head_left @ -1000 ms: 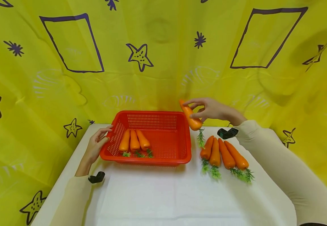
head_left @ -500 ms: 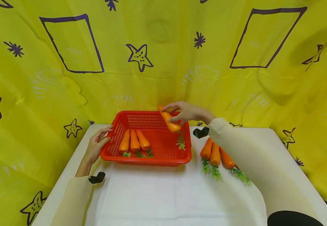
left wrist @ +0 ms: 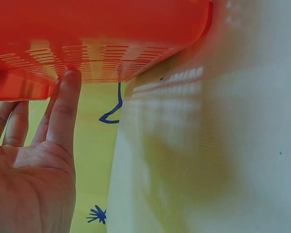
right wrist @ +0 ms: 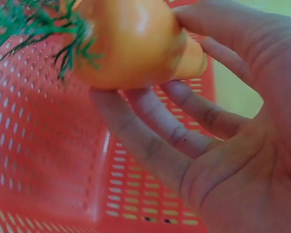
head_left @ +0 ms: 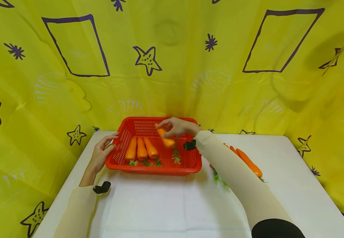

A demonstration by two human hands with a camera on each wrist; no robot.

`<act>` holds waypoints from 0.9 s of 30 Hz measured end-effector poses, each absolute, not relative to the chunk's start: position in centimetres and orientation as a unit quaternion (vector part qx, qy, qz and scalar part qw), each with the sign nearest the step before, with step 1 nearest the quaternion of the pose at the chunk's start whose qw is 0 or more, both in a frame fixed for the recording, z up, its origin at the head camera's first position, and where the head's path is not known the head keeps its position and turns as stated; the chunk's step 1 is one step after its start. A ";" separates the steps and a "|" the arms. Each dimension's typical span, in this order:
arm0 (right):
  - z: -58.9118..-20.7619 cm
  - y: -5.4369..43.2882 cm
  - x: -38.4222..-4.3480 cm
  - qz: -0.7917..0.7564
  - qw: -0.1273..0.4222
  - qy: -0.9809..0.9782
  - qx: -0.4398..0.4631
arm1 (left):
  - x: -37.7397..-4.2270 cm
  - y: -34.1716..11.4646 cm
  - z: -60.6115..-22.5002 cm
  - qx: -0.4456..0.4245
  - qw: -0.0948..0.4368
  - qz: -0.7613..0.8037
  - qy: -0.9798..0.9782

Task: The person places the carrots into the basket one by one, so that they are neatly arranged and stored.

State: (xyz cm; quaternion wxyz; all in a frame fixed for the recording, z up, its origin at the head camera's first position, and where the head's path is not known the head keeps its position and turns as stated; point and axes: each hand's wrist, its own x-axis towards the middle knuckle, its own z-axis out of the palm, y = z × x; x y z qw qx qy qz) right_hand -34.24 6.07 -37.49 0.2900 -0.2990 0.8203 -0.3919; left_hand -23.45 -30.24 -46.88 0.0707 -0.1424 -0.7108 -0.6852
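My right hand (head_left: 179,127) holds an orange carrot (head_left: 168,142) over the inside of a red plastic basket (head_left: 154,169). Its thumb and fingers pinch the carrot from both sides, and the green leafy top (right wrist: 39,29) hangs from the thick end. Three more carrots (head_left: 141,148) lie side by side in the left part of the basket, leaves toward the front. At the basket's left end, my left hand (head_left: 99,153) touches the rim. In the left wrist view, that hand's fingers (left wrist: 63,114) reach up nearly straight against the perforated wall.
To the right of the basket, several carrots lie on the white table (head_left: 148,205), partly hidden behind my right sleeve (head_left: 234,175); one carrot (head_left: 250,163) shows beyond it. A yellow curtain (head_left: 172,92) with dark drawings hangs close behind the basket.
My right hand has carried the carrot leftward and down, from beside the basket's right rim to over its middle. The left hand stays at the left rim.
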 end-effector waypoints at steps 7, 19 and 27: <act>-40.0 4.6 -34.6 -0.415 0.334 0.811 -0.241 | -23.4 -30.1 -47.0 -0.137 0.069 -0.684 -0.714; -43.2 3.5 -34.7 -0.431 0.364 0.800 -0.205 | -23.5 -29.9 -47.0 -0.129 0.070 -0.673 -0.725; -43.9 2.6 -34.4 -0.432 0.356 0.803 -0.203 | -23.5 -30.0 -47.0 -0.127 0.073 -0.676 -0.722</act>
